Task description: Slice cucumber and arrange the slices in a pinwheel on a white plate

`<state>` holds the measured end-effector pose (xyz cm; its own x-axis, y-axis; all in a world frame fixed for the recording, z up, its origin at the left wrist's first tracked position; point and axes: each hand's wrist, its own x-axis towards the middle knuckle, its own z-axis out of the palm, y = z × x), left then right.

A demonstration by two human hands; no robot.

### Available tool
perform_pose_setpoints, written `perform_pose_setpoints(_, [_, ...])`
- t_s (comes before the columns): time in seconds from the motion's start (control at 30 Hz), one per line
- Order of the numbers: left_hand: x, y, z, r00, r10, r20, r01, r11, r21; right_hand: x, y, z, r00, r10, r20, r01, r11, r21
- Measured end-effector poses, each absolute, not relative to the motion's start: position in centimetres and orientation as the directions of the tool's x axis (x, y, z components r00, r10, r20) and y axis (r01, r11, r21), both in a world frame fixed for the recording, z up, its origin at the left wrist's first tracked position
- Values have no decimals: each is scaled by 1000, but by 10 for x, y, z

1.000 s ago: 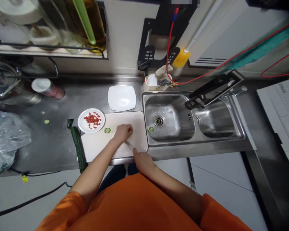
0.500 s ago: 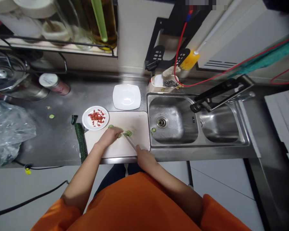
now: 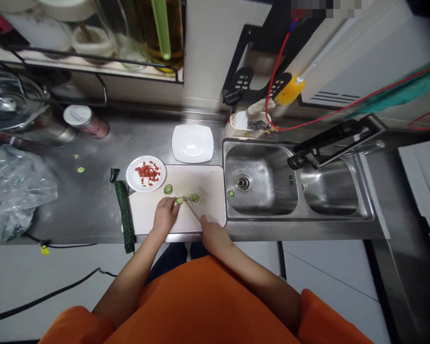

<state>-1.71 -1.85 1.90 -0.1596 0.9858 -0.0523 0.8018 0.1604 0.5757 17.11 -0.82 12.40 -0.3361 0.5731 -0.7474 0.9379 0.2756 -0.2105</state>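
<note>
On the white cutting board (image 3: 208, 179), my left hand (image 3: 164, 213) pinches cucumber slices (image 3: 179, 200) between thumb and fingers. My right hand (image 3: 215, 235) is closed around the handle of a knife (image 3: 192, 210), whose blade points up and left, its tip beside those slices. A second small group of cucumber slices (image 3: 194, 197) lies just right of the blade tip. Another cucumber slice stack (image 3: 168, 189) rests above my left hand. Left of the board lies the uncut cucumber length (image 3: 124, 215), overhanging the counter edge, with a cut-off cucumber end (image 3: 114, 175) above it.
A round plate of red berries (image 3: 132, 184) overlaps the board's upper left corner. Behind the board stands a white square plate (image 3: 200, 155). At right is a double sink (image 3: 261, 181) under a black faucet (image 3: 308, 155). A plastic bag (image 3: 25, 186) and a can (image 3: 88, 123) are at left.
My left hand has turned and drawn back toward me, uncovering the slices it pinches and the stack above. The knife stays nearly in place. The whole view has shifted slightly.
</note>
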Motion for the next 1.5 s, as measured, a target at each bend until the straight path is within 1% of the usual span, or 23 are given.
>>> perform_pose_setpoints(0.27, [-10,-15,18,-222,974,-53,784,210,584,161,-10,123,-347,596,-724,933,299,-200])
perform_pose_setpoints(0.5, [-11,-15,19,-221,973,-70,777,219,590,155,-10,125,-341,595,-728,933,310,-183])
perform_pose_setpoints(0.87, [-12,-15,17,-217,974,-71,773,216,596,150,-13,120,-322,599,-734,943,271,-192])
perform_pose_setpoints(1.13, [-14,-13,20,-216,971,-107,770,236,593,150,-13,116,-355,574,-738,933,260,-247])
perform_pose_setpoints(1.3, [-13,-10,21,-217,971,-102,762,233,604,166,-18,121,-323,541,-777,945,227,-235])
perform_pose_setpoints(1.5, [-10,-6,24,-258,960,-109,755,271,597,185,-23,128,-306,510,-804,951,211,-228])
